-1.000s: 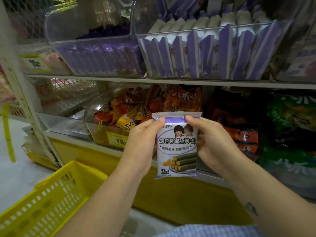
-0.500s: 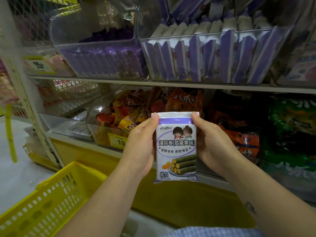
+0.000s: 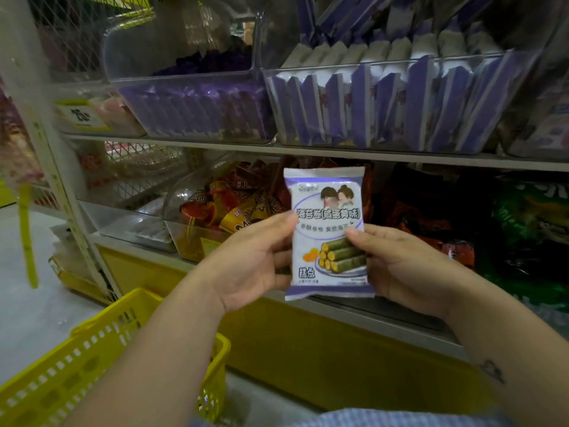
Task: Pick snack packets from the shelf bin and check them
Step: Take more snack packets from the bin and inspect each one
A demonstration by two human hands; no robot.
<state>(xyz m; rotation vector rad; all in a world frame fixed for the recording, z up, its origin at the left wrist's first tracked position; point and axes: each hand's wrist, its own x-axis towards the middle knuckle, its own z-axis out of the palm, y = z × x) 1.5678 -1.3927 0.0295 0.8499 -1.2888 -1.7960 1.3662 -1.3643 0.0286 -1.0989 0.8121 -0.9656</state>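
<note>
Packet [image 3: 328,232] pinched at both side edges, L hand [image 3: 255,266] & R hand [image 3: 400,266].
Packet's back hidden; basket [image 3: 92,365] at 7 o'clock, cut off by frame.

Dim shop light, motion blur throughout, wide-angle bending at edges

The snack packet [image 3: 328,232] is glossy plastic film (faintly crinkled), the shelf bin [image 3: 397,100] clear smooth plastic.

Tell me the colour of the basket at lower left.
Yellow: the basket is a slotted plastic one, seen in the head view.
</note>
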